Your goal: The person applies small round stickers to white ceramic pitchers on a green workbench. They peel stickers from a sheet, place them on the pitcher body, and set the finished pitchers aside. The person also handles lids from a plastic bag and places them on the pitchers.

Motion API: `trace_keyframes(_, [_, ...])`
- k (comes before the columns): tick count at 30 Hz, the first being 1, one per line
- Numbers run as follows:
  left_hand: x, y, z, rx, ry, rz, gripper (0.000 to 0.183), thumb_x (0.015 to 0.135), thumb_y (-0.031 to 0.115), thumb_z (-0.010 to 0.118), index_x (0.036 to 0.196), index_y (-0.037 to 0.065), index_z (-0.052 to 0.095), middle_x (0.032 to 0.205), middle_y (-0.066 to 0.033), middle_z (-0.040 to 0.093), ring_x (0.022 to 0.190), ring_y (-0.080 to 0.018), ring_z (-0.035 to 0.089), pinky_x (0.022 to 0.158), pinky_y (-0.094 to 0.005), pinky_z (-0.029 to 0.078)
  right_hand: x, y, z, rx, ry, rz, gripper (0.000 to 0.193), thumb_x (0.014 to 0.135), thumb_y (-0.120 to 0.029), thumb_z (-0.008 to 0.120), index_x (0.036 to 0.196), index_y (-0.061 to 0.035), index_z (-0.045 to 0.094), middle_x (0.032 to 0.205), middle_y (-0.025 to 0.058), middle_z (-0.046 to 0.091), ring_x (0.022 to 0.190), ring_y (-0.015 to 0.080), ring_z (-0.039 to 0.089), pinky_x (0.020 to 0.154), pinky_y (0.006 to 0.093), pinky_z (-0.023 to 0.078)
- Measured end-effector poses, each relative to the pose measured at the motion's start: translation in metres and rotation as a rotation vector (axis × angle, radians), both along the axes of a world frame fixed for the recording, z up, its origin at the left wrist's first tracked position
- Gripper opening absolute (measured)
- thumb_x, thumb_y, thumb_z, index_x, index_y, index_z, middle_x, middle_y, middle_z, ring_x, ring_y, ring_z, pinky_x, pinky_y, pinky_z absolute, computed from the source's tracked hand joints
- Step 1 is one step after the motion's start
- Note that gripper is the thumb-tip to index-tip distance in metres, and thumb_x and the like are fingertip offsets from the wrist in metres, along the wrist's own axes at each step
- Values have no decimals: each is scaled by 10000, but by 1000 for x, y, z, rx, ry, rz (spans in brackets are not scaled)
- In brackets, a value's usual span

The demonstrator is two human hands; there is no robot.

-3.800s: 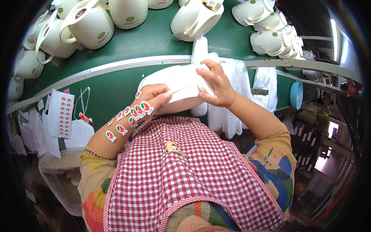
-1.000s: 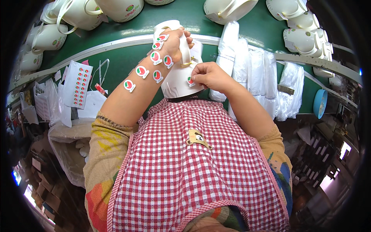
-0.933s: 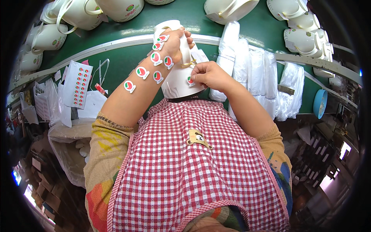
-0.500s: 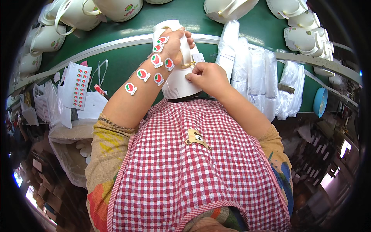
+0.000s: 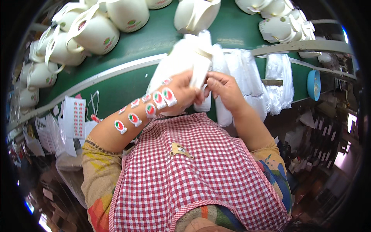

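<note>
Left hand (image 5: 184,89) beside right (image 5: 227,93) (fingers (image 5: 217,78) bent)

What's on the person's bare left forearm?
Rounded red, green and white stickers, spread along its upper side from wrist toward elbow. Its underside and the part inside the multicoloured fabric sleeve are hidden.

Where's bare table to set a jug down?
Bare green table beyond the rail, between the left jugs and the middle jug; another gap between that jug and the right jugs. Near side: between rail, sticker sheet and left forearm, one white fleck. Crowded: plastic bags by the right hand.
</note>
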State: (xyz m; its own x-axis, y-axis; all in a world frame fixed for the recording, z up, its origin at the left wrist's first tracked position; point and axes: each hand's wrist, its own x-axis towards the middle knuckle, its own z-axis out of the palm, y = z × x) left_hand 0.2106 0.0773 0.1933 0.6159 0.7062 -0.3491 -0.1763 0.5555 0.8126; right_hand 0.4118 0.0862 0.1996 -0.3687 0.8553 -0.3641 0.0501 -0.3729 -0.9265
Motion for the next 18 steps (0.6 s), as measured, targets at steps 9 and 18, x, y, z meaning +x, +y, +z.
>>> trace_keyframes(9, [33, 99, 19, 514, 369, 212, 174, 862, 154, 660, 922, -9, 661, 809, -45, 670, 752, -114, 614, 726, -263, 497, 41, 42, 45, 363, 198, -443, 166, 945, -120, 538, 1009, 28, 573, 888, 87, 665, 630, 83, 595, 546, 191, 489])
trace_keyframes(18, [28, 201, -64, 480, 427, 380, 313, 957, 249, 528, 1136, -7, 554, 1059, -79, 607, 969, -136, 551, 847, -282, 444, 113, 252, -72, 641, -62, -845, 146, 938, -125, 540, 869, 4, 547, 684, 21, 571, 544, 61, 502, 511, 212, 421])
